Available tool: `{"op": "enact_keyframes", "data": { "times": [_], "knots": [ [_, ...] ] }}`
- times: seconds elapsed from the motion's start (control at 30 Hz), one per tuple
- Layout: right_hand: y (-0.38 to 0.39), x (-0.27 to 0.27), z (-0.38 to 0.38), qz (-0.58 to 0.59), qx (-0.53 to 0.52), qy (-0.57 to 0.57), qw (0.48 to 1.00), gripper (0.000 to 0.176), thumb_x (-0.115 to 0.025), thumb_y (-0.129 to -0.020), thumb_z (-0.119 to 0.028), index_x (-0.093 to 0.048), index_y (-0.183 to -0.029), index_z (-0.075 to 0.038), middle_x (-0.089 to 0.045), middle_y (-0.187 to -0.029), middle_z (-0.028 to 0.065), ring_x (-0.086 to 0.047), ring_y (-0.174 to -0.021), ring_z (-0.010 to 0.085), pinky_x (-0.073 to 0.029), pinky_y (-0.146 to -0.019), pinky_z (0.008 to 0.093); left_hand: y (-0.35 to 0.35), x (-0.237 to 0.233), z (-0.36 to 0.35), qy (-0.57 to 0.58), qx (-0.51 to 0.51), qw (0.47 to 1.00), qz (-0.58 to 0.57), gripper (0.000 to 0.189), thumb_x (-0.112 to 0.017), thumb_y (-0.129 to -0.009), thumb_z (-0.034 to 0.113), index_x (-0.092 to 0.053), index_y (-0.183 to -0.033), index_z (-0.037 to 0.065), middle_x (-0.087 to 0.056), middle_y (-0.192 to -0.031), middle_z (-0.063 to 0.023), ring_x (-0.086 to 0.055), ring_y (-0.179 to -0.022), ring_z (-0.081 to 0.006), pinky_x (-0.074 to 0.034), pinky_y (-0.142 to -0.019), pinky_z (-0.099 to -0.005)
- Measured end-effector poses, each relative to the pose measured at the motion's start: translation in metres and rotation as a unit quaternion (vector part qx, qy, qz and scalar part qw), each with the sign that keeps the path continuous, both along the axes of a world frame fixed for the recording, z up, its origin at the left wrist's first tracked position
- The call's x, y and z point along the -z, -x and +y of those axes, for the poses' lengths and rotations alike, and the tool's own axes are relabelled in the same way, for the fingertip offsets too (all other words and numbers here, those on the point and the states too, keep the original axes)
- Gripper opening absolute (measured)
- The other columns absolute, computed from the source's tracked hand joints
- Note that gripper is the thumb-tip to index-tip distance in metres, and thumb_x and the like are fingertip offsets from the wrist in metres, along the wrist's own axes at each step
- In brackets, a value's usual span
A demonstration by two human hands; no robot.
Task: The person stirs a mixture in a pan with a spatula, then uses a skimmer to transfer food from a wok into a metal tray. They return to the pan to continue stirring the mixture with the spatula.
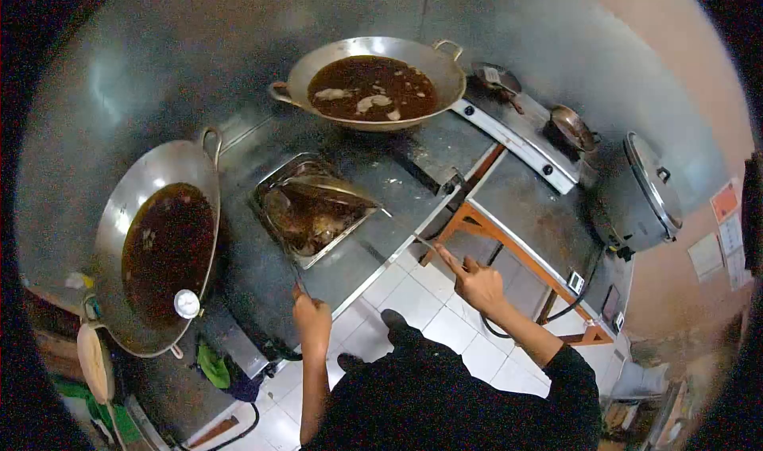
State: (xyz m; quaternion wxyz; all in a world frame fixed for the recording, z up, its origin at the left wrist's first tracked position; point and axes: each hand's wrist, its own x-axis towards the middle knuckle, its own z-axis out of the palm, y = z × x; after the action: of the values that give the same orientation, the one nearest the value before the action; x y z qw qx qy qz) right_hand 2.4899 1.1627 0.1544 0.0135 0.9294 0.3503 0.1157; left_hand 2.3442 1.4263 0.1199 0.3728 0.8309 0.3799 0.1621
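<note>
At lower centre, my left hand is closed around the thin handle of a utensil. That handle points up toward the near left corner of a rectangular metal tray. My right hand grips the long thin handle of a skimmer, its index finger stretched along it. The wide, shallow skimmer head lies tilted over the tray. Brown, glossy pieces of food fill the tray under it, partly hidden by the skimmer.
A large wok of dark oil with pale pieces stands behind the tray. Another oil-filled wok with a dial thermometer is at left. On the right are a two-knob stove, small pans and a big lidded pot.
</note>
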Motion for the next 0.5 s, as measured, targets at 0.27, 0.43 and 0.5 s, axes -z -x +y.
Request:
{"op": "enact_keyframes", "data": {
  "times": [0.27, 0.43, 0.5],
  "knots": [
    [-0.001, 0.014, -0.012, 0.014, -0.01, -0.045, 0.999, 0.073, -0.057, -0.063, -0.012, -0.031, -0.129, -0.033, -0.057, -0.079, 0.0124, -0.053, -0.043, 0.0226, -0.044, -0.036, 0.0338, 0.002, 0.023, 0.006, -0.027, 0.017, 0.998, -0.053, 0.025, -0.044, -0.067, 0.0, -0.044, -0.088, -0.013, -0.051, -0.069, -0.0317, -0.052, -0.071, -0.0453, -0.04, -0.063, -0.0448],
    [-0.021, -0.029, -0.002, 0.028, 0.001, -0.016, 0.999, 0.075, -0.057, -0.063, -0.014, -0.029, -0.129, -0.036, -0.055, -0.065, 0.0096, -0.053, -0.042, 0.0234, -0.044, -0.037, 0.0348, -0.001, 0.011, -0.005, 0.009, -0.041, 0.998, -0.049, 0.025, -0.044, -0.068, -0.001, -0.047, -0.089, -0.013, -0.052, -0.072, -0.0305, -0.053, -0.073, -0.0443, -0.041, -0.065, -0.0436],
    [-0.038, -0.054, 0.005, 0.001, -0.006, -0.142, 0.99, 0.074, -0.057, -0.064, -0.011, -0.031, -0.128, -0.037, -0.054, -0.055, 0.0078, -0.052, -0.042, 0.0238, -0.043, -0.038, 0.0366, 0.002, 0.02, -0.001, 0.021, -0.032, 0.999, -0.017, 0.024, -0.044, -0.067, -0.001, -0.048, -0.088, -0.012, -0.052, -0.071, -0.0296, -0.053, -0.072, -0.0437, -0.041, -0.064, -0.0431]
  ]
}}
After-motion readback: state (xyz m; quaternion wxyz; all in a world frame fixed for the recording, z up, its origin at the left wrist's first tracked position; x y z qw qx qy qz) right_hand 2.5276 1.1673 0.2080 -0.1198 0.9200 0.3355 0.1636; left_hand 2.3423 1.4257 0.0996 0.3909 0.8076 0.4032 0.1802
